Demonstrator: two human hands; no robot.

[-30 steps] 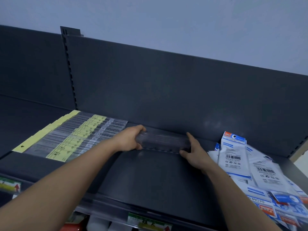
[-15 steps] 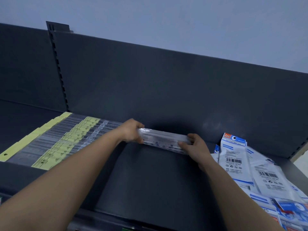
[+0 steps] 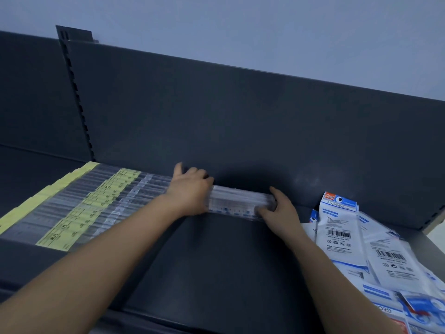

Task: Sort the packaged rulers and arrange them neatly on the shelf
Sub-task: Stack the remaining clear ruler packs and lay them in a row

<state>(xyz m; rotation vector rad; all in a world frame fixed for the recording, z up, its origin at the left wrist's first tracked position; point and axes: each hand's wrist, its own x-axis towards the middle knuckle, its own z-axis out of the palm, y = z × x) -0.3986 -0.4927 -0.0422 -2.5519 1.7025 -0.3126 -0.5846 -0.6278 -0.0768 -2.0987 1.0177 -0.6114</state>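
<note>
A clear packaged ruler bundle (image 3: pixel 237 203) lies crosswise at the back of the dark shelf (image 3: pixel 216 273), against the back panel. My left hand (image 3: pixel 190 189) grips its left end, fingers curled over the top. Its right end is held by my right hand (image 3: pixel 277 208), thumb up and fingers round the front edge. To the left lies a neat row of clear rulers with yellow labels (image 3: pixel 79 206), running from the back panel to the shelf's front.
A loose heap of white and blue geometry set packets (image 3: pixel 356 239) covers the shelf's right side. The dark back panel (image 3: pixel 240 121) rises behind. A slotted upright (image 3: pixel 74 92) stands at the back left. Bare shelf lies between my forearms.
The bundle has shifted slightly left toward the yellow-labelled row, both hands still on its ends. My right thumb has lifted.
</note>
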